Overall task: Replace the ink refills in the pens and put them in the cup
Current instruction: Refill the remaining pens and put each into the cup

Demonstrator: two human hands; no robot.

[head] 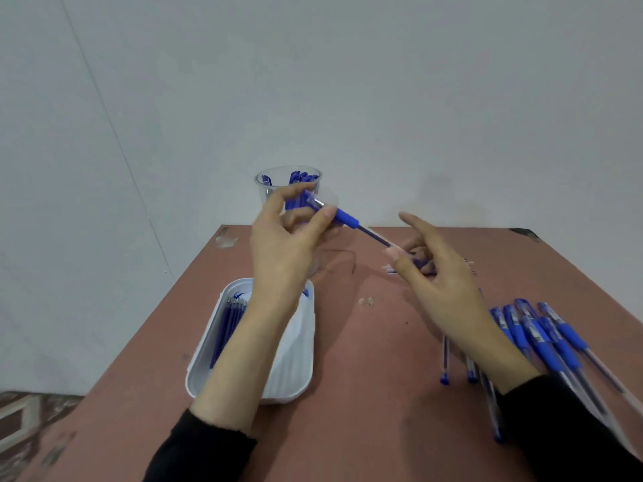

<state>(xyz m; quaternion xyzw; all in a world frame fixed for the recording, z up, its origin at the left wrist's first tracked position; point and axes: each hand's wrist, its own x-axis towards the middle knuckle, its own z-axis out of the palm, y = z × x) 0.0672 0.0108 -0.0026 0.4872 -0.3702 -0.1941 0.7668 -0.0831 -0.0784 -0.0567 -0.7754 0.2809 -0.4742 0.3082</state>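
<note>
Both hands are raised in front of the clear cup (264,194), working on one pen between them. The left hand (282,245) pinches the pen barrel (346,219) between thumb and curled fingers, right in front of the cup's wall, so the blue rubber grip points away from the cup toward the person's right. From that grip a thin ink refill (377,240) sticks out, and the right hand (442,273) grasps its far end between thumb and a bent finger, with the forefinger stretched straight out above. Both wrists end in black sleeves (208,447).

The cup stands at the far edge of the reddish-brown bench (365,394) and holds several blue-capped pens (302,177) upright. Nearer the person than the cup, under the left forearm, lies a white tray (295,370) with a row of dark blue refills (228,325) along its left side. Right of the cup, behind the right hand, a few thin pale sticks (391,269) lie on the bench; whether they are spent refills is unclear. Farther right of the cup and nearer the person, a pile of blue-gripped pens (542,339) lies fanned out, with two thin blue-tipped pieces (444,363) beside it. Behind the cup rises a plain pale wall (348,81).
</note>
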